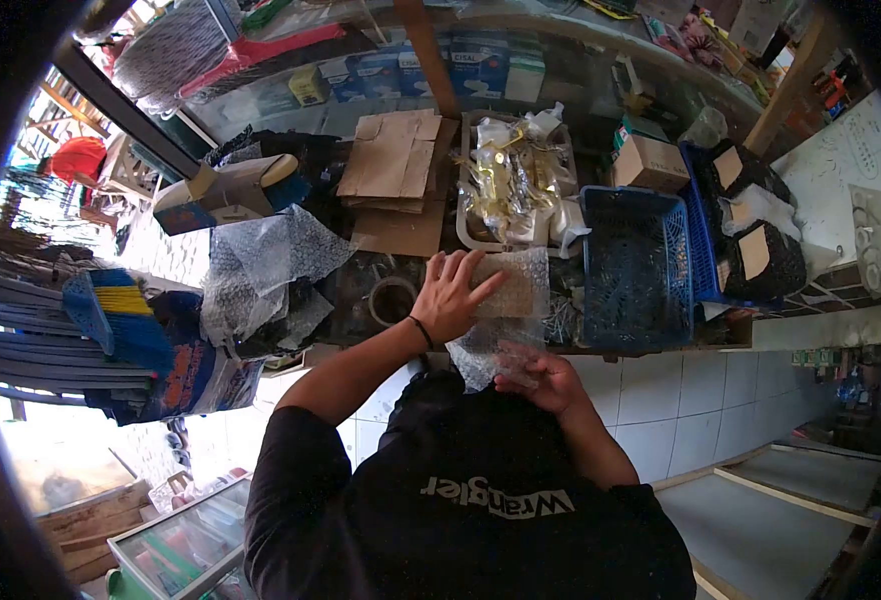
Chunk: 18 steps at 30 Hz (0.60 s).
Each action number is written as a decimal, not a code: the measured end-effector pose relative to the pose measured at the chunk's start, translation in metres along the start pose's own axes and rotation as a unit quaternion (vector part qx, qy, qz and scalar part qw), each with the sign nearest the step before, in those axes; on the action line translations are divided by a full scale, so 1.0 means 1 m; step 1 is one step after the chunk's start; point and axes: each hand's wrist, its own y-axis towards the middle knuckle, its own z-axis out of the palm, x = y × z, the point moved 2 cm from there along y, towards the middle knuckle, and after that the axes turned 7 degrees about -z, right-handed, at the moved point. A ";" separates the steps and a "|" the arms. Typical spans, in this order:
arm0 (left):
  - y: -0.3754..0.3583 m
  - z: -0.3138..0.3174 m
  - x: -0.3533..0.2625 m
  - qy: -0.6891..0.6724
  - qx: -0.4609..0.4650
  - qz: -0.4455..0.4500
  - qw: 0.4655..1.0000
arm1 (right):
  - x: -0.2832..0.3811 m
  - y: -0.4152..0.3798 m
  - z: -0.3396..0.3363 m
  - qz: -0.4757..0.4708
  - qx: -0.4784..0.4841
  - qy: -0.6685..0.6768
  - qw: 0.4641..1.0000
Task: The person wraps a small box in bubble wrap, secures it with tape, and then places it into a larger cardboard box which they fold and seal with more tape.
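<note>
My left hand (449, 298) lies with its fingers spread over a flat piece of cardboard (511, 292) wrapped in bubble wrap on the counter. From that piece a loose tail of bubble wrap (476, 355) hangs over the near edge toward my body. My right hand (544, 380), lower and to the right, grips the end of this tail between thumb and fingers. A roll of tape (393, 300) rests just left of my left hand. Small nails or screws (561, 318) lie to the right of the wrapped piece.
Behind my hands stands a white tray (466, 225) of gold-coloured parts in plastic bags, beside stacked cardboard sheets (391, 155). A blue basket (638, 265) sits to the right. More bubble wrap (261, 265) is heaped at left, near an open cardboard box (231, 195).
</note>
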 end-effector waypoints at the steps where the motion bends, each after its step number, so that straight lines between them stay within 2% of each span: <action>1: -0.002 0.003 -0.001 0.007 0.004 0.000 1.000 | -0.001 -0.001 -0.002 0.003 -0.007 0.005 1.000; 4: -0.005 0.014 -0.004 0.016 0.023 0.003 1.000 | -0.004 -0.003 -0.006 0.011 -0.058 0.008 0.998; 9: -0.008 0.027 -0.005 0.026 0.049 0.011 0.998 | -0.008 0.000 -0.018 -0.002 -0.048 0.027 0.998; 13: -0.016 0.043 -0.003 -0.053 0.056 0.003 0.997 | -0.010 0.008 -0.016 -0.032 0.006 0.099 0.995; 18: -0.019 0.037 -0.004 -0.083 0.075 0.023 0.993 | -0.008 0.011 -0.016 -0.045 -0.031 0.108 0.993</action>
